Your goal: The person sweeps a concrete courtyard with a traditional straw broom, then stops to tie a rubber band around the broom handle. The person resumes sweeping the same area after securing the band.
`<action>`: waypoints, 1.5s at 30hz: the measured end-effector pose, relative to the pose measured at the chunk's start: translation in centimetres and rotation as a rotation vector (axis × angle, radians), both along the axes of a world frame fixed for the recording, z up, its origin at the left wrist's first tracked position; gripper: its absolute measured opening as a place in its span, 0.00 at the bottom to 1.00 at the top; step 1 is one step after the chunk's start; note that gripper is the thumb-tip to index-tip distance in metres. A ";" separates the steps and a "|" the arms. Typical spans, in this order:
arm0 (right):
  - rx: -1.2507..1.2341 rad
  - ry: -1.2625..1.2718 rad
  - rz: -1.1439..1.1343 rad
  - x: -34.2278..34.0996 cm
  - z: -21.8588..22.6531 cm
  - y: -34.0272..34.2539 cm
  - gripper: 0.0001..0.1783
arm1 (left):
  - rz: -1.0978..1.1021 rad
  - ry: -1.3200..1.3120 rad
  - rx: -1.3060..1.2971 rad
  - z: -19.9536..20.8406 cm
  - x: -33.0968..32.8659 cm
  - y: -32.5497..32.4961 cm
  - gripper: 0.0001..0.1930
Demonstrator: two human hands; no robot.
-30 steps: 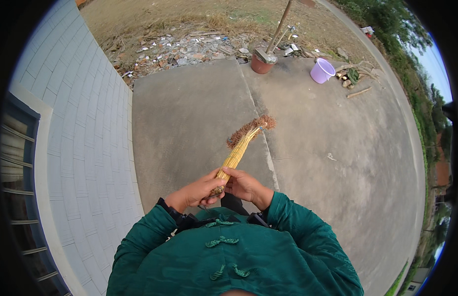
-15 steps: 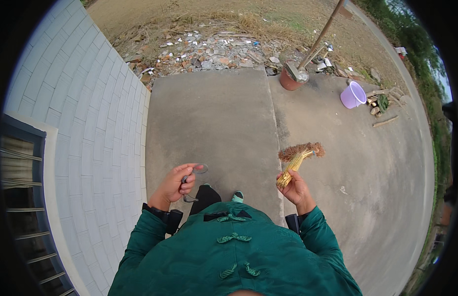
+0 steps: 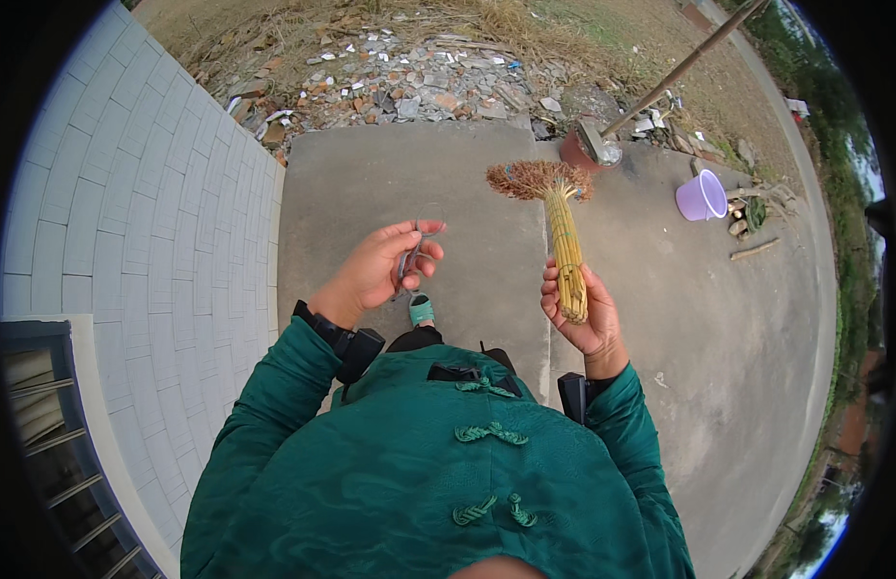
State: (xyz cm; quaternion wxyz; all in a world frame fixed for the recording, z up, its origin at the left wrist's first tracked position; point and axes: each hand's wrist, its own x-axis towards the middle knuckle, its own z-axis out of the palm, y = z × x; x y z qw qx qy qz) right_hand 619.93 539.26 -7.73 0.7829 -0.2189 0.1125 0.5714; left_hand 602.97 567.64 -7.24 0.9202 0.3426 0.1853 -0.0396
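Note:
A short hand broom (image 3: 565, 236) with a yellow bound-straw handle and reddish-brown bristles stands in my right hand (image 3: 592, 314). The fingers wrap round the lower end of its handle, bristles pointing away from me. My left hand (image 3: 378, 265), left of the broom and apart from it, is partly curled round a thin grey looped strand (image 3: 406, 261). I cannot tell whether the strand is wire or cord. Both hands are in front of my green jacket, above the concrete.
A tiled wall (image 3: 139, 183) with a barred window runs along the left. Beyond the concrete slab (image 3: 390, 174) lies rubble (image 3: 409, 92). At the far right are a pole in a reddish pot (image 3: 576, 152), a purple bucket (image 3: 701, 197) and cut logs (image 3: 754, 214).
Both hands have moved farther out from my body. The broom has gone from tilted to nearly upright, its bristles now farther away. The left fingers have loosened somewhat round the strand.

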 end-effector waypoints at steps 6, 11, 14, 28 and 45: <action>0.109 -0.090 0.003 2.5 1.9 4.0 0.27 | -0.156 0.023 0.135 2.4 5.5 0.3 0.15; 0.083 -0.191 0.016 3.7 3.3 4.2 0.29 | -0.185 -0.077 0.230 3.8 8.0 -0.2 0.12; 0.082 -0.257 0.019 4.0 4.2 3.9 0.30 | -0.186 -0.074 0.238 4.5 9.2 -0.5 0.11; 0.029 -0.434 0.123 5.0 7.2 4.3 0.34 | -0.051 -0.098 0.248 6.8 10.1 -1.7 0.11; 0.049 -0.492 0.264 6.3 9.3 5.5 0.39 | 0.052 -0.112 0.347 7.8 9.2 -3.0 0.11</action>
